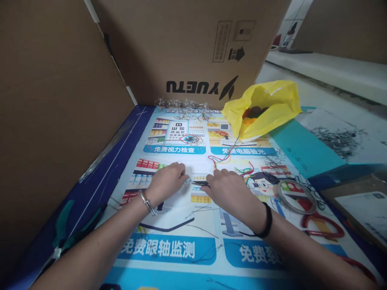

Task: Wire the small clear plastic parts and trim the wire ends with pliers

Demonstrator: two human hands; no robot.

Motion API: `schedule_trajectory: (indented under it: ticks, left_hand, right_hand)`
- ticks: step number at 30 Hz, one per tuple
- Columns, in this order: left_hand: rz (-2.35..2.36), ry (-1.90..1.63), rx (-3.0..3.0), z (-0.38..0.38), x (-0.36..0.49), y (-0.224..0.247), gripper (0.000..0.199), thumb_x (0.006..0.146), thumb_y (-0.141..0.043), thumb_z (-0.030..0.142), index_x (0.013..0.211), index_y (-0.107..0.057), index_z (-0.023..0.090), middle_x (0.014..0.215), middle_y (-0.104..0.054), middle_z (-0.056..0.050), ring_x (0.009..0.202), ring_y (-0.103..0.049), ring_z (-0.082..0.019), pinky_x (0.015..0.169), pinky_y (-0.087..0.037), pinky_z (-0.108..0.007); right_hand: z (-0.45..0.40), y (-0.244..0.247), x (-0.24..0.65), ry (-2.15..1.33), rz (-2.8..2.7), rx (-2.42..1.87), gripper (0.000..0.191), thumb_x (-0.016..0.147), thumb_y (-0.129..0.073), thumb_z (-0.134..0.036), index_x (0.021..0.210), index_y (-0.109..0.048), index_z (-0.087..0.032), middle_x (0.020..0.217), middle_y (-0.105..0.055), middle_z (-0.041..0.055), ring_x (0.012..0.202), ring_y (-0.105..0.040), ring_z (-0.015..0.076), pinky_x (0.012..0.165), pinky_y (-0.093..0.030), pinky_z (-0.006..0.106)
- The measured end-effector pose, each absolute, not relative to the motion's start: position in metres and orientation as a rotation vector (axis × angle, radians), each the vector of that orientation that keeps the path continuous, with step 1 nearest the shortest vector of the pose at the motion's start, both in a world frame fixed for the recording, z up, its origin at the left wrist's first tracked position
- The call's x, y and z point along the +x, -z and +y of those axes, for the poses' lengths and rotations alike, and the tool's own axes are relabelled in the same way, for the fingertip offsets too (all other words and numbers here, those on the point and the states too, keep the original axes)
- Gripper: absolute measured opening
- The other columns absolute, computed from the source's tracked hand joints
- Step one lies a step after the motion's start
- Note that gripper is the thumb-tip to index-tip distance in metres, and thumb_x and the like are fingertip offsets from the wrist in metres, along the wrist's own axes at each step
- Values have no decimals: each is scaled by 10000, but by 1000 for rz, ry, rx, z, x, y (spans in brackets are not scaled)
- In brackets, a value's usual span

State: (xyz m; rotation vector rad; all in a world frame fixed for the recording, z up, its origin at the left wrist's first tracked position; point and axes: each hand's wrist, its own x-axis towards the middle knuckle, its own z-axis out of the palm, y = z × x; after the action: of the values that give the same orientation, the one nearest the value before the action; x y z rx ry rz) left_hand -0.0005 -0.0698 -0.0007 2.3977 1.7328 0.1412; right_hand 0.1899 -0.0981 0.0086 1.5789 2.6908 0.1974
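Observation:
My left hand (168, 182), with a silver bangle at the wrist, is closed in a pinch at the middle of the printed poster (208, 217). A short thin wire (190, 179) sticks out from its fingertips. Wrapped round a small tool with dark, narrow jaws, apparently pliers (200, 183), is my right hand (228, 195). The jaws point left, close to the wire; whether they touch it I cannot tell. The tool's handles are hidden in my palm. Red, green and yellow threads (215, 159) lie just beyond my right hand.
A yellow bag (266, 104) stands open at the back right. Clear wire pieces (184, 104) line the cardboard wall (187, 48). At right are a round clear case (298, 196), red-handled tools (325, 226) and a pile of dark wires (335, 141). Green-handled pliers (65, 225) lie left.

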Motion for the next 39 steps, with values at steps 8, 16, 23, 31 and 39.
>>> schedule_trajectory:
  ticks: [8, 16, 23, 31, 39]
  left_hand:
    - [1764, -80, 2414, -74, 2, 3, 187, 851, -390, 326, 799, -514, 196, 841, -594, -27, 724, -547, -159, 557, -321, -259]
    - [1725, -84, 2354, -73, 1, -1, 214, 856, -383, 332, 803, -531, 187, 855, -603, -46, 755, -554, -171, 583, -342, -258]
    - [1635, -167, 2282, -68, -8, -3, 225, 852, -391, 313, 789, -568, 190, 828, -617, -44, 756, -565, -169, 640, -368, -256]
    - [1641, -106, 2322, -70, -6, -3, 164, 820, -448, 330, 790, -547, 203, 829, -609, -27, 697, -551, -162, 537, -306, -242]
    - [1706, -55, 2326, -72, -2, 0, 182, 831, -419, 326, 815, -547, 198, 849, -608, -42, 727, -555, -176, 555, -321, -258]
  right_hand:
    - [-100, -9, 186, -231, 2721, 1553, 262, 843, -497, -379, 762, -613, -158, 757, -597, 102, 727, -543, 217, 608, -330, 297]
    - [-100, -11, 187, -180, 2684, 1515, 280, 871, -450, -380, 810, -609, -157, 755, -603, 99, 720, -570, 213, 601, -340, 296]
    - [-98, -14, 191, -153, 2685, 1521, 289, 877, -428, -387, 802, -622, -186, 777, -623, 91, 726, -572, 218, 604, -348, 299]
    - [-98, -20, 188, -113, 2641, 1555, 344, 874, -414, -409, 793, -656, -178, 788, -628, 101, 751, -576, 214, 638, -355, 300]
    - [-97, -22, 181, -113, 2610, 1541, 346, 867, -423, -433, 796, -650, -181, 770, -631, 95, 733, -591, 219, 609, -377, 294]
